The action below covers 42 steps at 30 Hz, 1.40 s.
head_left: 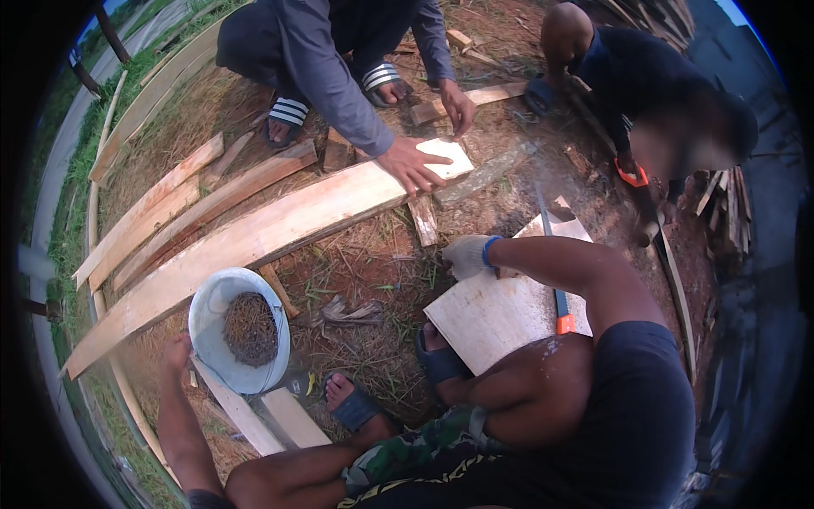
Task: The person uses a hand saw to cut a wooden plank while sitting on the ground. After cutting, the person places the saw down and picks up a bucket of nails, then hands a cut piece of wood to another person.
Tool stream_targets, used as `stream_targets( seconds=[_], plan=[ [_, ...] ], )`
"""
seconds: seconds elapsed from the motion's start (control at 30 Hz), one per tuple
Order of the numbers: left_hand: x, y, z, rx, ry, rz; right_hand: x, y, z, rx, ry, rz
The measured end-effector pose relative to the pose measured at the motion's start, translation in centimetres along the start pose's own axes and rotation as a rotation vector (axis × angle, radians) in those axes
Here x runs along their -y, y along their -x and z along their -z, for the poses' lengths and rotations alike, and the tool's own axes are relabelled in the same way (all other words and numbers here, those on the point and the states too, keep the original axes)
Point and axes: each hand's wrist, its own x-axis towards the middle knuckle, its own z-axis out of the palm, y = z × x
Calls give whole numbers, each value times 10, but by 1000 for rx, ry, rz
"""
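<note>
Ground (356,276): grassy soil lay under planks (157,222).
Left hand (177,351): gripped a white bucket (210,310) beside the longest plank (339,198).
Bucket: held what looked like nails (252,329).
Right hand (466,256): gloved, sat by a pale board (487,318); its grip couldn't be told.

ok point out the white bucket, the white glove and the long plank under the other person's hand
White bucket (209,310): head view, on its inner wall.
White glove (465,256): head view, on its middle.
Long plank (280,222): head view, on its upper face, roughly midway along.
</note>
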Motion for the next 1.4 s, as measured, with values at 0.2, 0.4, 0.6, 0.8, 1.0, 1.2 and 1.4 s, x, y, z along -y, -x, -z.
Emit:
stream_targets(
  seconds=[0.2,0.4,0.6,0.8,1.0,1.2,1.4],
  plan=[
    [3,-6,-1,32,24,16,2,4,2,-9,6,2],
    [15,-24,5,21,-4,-27,-1,-5,0,44,23,-12],
    [2,-10,3,17,-79,-46,-4,-6,-4,33,22,-13],
    [-14,6,-5,13,-19,-66,-9,-9,-9,26,14,-7],
    [-3,-5,6,81,-18,-134,-4,-5,-3,11,6,20],
    [-7,-7,-7,46,23,-82,-4,0,-2,3,11,3],
    [12,-26,10,16,-106,-80,1,4,3,-35,-15,22]
  ],
)
